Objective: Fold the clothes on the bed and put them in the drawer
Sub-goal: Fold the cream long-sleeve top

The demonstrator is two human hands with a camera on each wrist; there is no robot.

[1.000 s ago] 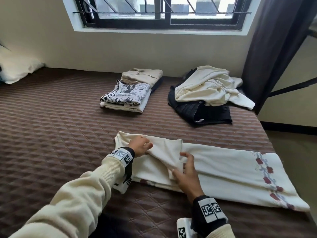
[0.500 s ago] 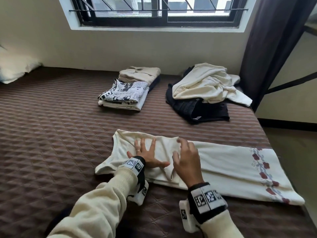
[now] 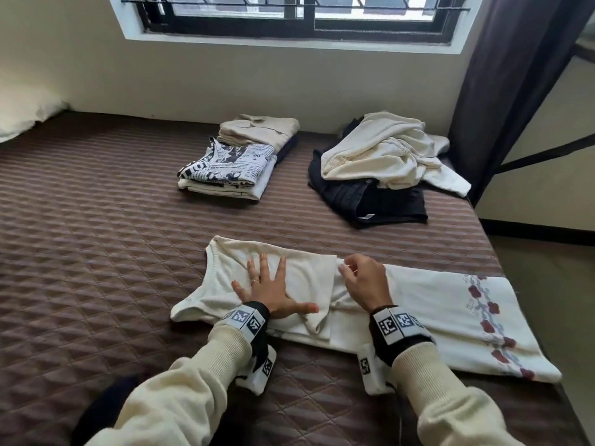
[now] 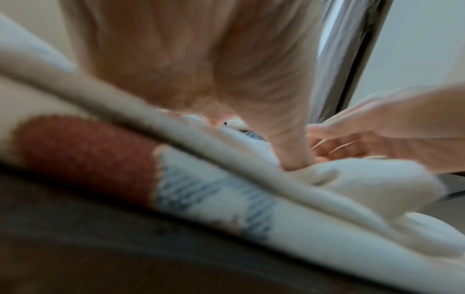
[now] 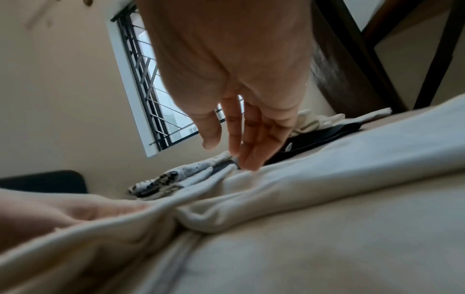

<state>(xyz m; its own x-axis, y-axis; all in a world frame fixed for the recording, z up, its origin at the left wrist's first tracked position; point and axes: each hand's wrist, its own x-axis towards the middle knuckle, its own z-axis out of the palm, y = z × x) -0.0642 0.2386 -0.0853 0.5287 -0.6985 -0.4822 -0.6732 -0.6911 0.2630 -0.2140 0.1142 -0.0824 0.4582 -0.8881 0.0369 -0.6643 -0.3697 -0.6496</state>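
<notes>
left hand [image 3: 273, 294] now flat on the dress [image 3: 418, 304], sleeve folded in; right hand [image 3: 365, 280] has let go, loosely curled; next fold's up

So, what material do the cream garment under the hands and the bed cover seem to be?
Cream garment: soft matte knit, probably cotton; it drapes and creases limply. Bed cover: quilted brown fabric with a slight sheen, judging by its stitched diamond pattern; fibre unclear.

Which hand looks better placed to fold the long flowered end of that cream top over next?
Probably the right hand: it hovers free at the fold edge, nearer the flowered end of the cream top. The left hand lies flat, pinning the folded part.
</notes>
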